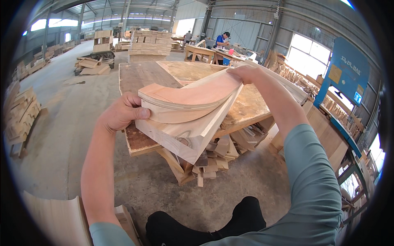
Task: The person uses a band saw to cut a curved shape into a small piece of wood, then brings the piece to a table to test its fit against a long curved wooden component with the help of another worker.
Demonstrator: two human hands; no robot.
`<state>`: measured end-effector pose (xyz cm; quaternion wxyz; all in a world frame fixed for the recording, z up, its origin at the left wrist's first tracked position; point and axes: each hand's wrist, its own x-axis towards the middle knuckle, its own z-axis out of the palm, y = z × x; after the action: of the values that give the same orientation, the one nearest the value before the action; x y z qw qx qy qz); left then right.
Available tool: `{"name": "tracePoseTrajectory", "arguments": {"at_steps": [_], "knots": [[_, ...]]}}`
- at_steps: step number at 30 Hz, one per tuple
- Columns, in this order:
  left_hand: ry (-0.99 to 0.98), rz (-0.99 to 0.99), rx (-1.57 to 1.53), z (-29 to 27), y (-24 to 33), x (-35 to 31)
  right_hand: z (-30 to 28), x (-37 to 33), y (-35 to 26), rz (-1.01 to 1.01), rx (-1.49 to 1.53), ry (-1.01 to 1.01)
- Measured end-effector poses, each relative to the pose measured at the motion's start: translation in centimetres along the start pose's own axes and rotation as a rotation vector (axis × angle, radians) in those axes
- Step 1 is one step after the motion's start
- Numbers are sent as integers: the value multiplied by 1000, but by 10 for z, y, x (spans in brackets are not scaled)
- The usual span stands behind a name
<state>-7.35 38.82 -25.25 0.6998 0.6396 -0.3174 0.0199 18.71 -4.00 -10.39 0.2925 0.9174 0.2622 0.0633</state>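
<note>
A curved plywood template [188,97] with a concave upper edge lies over a thick pale wooden board [172,137], whose near corner juts past the workbench. My left hand [119,112] grips the template's left end, thumb pressed on its layered edge and fingers partly hidden behind. At the far right end, my right hand [248,74] is closed around the template's tip, where it meets the board. A lighter curved layer shows just under the template. The worn brown workbench [250,108] supports the board.
Wood offcuts [217,158] are heaped beneath the bench. A blue bandsaw [344,74] stands to the right, and a curved wooden piece [59,217] is at lower left. Stacked lumber [150,43] rises behind the bench. Farther back, a person in blue [221,42] works at a table.
</note>
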Motion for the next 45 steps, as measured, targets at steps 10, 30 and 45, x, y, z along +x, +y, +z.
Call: {"name": "tracePoseTrajectory", "arguments": {"at_steps": [10,30,45], "knots": [[-89,36,-44,-5,-2,6,4,-1,1,-48,11,65],[-111,112,32,4,2,8,13,2,11,-50,4,113],[-88,99,16,7,2,4,21,10,16,-51,-5,93]]}}
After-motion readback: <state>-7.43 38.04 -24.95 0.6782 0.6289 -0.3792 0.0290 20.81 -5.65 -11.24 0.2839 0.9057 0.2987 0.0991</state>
